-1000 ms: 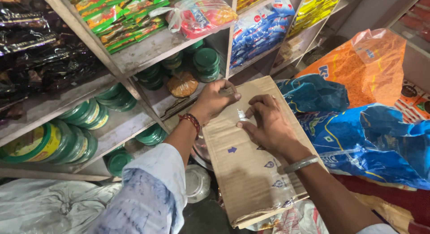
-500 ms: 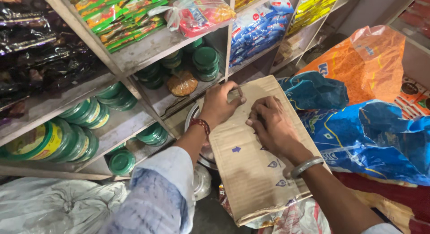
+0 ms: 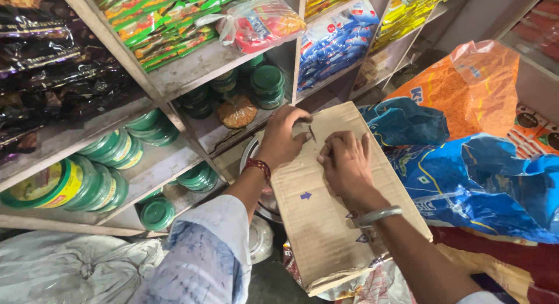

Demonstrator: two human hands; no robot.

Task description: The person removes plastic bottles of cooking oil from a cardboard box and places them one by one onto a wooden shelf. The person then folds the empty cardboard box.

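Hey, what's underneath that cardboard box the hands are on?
Under the cardboard box, a round metal dish pokes out at its left edge and crinkled plastic wrapping at its near end. Anything beneath its middle is covered.

Bright even daylight, soft shadows under shelves, sharp focus at centre, slight wide-angle stretch at edges

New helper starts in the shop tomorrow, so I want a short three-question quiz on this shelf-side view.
1. True or false: both hands rest on the cardboard box.
2. Which wrist wears the metal bangle? A left, B right.
3. What colour are the lids of the jars on the shelf?

Key: 1 true, left hand and right hand lie on its top. 2 B. 3 green.
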